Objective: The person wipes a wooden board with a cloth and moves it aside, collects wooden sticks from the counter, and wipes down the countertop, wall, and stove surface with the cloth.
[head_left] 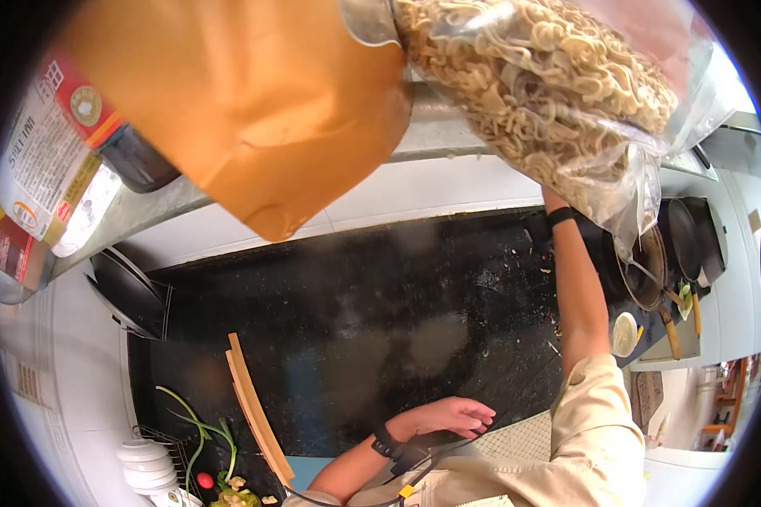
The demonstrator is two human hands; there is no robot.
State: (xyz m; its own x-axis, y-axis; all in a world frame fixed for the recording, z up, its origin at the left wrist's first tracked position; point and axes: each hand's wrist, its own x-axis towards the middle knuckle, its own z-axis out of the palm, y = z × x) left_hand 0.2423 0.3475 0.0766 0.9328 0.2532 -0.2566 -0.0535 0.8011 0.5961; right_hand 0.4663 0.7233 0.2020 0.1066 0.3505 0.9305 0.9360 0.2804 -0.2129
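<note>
My left hand [462, 416] hovers in front of my body above the black countertop [372, 313], fingers loosely bent and holding nothing. My right arm [579, 287] stretches up and forward. Its wrist passes behind a clear plastic bag of dried curly noodles [558, 93], so the fingers of my right hand are hidden and I cannot see what they touch. Left of the noodles, an orange-brown paper package [287, 127] hangs over the shelf edge [435, 139], very close to the camera.
Labelled packages [55, 144] and a dark bottle [135, 156] stand at the shelf's left. A frying pan [645, 262] sits on the right. Below left are a wooden board [255, 406], green onions [220, 435] and stacked white bowls [146, 465]. Small food scraps dot the counter.
</note>
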